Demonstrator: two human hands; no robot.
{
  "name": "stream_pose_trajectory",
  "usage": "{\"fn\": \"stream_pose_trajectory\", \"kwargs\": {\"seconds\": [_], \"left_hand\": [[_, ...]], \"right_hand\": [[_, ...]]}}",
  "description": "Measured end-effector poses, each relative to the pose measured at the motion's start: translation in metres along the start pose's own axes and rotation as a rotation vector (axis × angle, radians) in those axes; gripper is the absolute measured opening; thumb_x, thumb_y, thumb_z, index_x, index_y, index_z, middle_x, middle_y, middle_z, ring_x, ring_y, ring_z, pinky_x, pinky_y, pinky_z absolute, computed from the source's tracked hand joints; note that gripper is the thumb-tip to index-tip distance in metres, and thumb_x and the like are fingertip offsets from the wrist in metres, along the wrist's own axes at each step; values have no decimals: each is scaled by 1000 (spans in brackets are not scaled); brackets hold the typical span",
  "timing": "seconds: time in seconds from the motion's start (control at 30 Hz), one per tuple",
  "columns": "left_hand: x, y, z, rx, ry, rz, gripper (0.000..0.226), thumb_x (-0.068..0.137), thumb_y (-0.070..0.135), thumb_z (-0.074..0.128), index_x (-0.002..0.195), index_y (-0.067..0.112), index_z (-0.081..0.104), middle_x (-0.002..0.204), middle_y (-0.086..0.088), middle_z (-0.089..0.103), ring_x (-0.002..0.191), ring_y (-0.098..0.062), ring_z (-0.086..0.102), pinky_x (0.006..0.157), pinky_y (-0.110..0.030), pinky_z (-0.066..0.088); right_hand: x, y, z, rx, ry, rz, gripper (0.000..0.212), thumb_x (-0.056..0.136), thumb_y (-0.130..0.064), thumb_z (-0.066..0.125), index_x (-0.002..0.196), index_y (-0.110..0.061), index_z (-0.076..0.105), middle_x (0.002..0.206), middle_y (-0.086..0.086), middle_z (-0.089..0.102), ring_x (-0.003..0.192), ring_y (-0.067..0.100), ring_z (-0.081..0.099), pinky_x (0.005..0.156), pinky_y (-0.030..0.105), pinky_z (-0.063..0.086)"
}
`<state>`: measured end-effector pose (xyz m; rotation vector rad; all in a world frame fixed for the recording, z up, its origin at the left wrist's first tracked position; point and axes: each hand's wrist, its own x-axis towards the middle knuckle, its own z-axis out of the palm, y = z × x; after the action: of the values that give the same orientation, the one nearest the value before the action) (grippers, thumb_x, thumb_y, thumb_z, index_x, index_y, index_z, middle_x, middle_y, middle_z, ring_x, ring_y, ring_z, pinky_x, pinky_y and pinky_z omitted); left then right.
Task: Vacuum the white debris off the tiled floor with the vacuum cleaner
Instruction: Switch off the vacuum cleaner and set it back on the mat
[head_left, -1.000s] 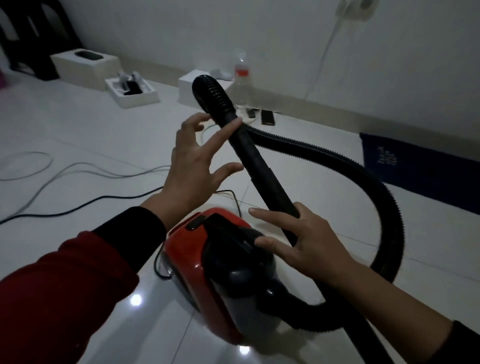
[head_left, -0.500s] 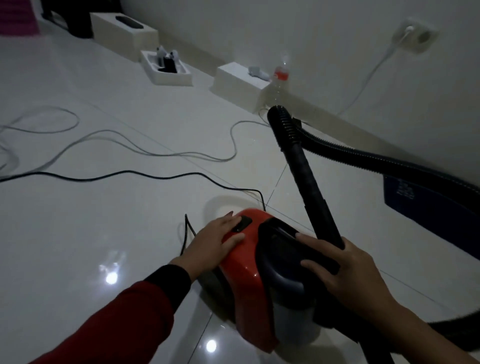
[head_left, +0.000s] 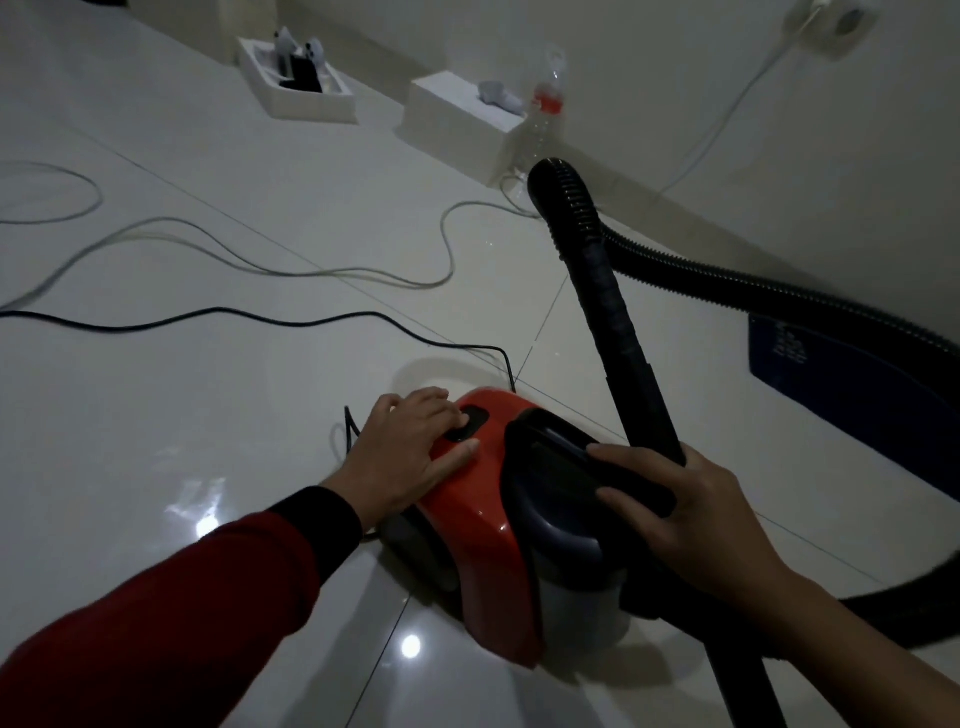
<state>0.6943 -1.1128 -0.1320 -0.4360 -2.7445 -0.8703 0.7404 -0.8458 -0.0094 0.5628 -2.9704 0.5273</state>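
Pressing flat on the dark switch (head_left: 467, 423) of the red plastic canister vacuum cleaner (head_left: 498, 514), the left hand (head_left: 410, 457), raised a second ago, lies open; the right hand (head_left: 691, 514) grips its black handle. Power-up looks imminent; no white debris is visible on the glossy tiled floor (head_left: 208, 405).

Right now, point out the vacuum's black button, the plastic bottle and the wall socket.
button (head_left: 468, 425), head view, middle of its black top.
plastic bottle (head_left: 541, 132), head view, clear lower body.
wall socket (head_left: 835, 23), head view, white faceplate.

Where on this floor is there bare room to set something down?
Free: tiles left of the red vacuum, below the black cord. Crowded: wall side, with white boxes, bottle and hose.
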Motion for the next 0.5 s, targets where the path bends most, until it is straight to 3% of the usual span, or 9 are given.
{"fn": "stream_pose_trajectory", "kwargs": {"seconds": [0.1,0.23,0.33,0.43,0.5], "left_hand": [[3,6,-5,64,-38,-5,64,83,66,28,116,24,64,122,10,62,128,-10,42,97,-34,23],[-4,8,-16,63,-180,-43,88,74,81,14,135,28,50,138,11,51,135,-9,31,101,-33,21],[-18,27,-17,54,-200,-191,90,73,76,7,144,29,35,147,9,39,138,-13,24,105,-36,21],[-28,70,-15,-47,-74,-299,79,81,67,10,148,28,25,135,-1,48,128,-19,36,101,-34,29],[-25,100,-18,-374,-38,-361,66,93,59,25,151,29,13,109,-1,62,106,-15,55,89,-25,38]], "right_hand": [[-1,1,-1,6,-6,-2,41,78,-42,67,118,-51,60,98,0,62,85,16,65,74,31,59],[0,3,1,-16,26,-29,46,78,-37,72,119,-53,58,96,1,62,82,16,65,73,28,58],[-1,2,0,-31,28,-59,52,78,-34,74,121,-55,53,96,0,60,82,18,64,73,27,57],[0,3,0,-29,21,-70,57,79,-34,75,122,-58,47,96,-4,54,84,20,64,75,28,56],[0,5,-1,-10,-3,-72,61,79,-36,73,123,-62,42,99,0,58,86,20,63,78,32,57]]}}
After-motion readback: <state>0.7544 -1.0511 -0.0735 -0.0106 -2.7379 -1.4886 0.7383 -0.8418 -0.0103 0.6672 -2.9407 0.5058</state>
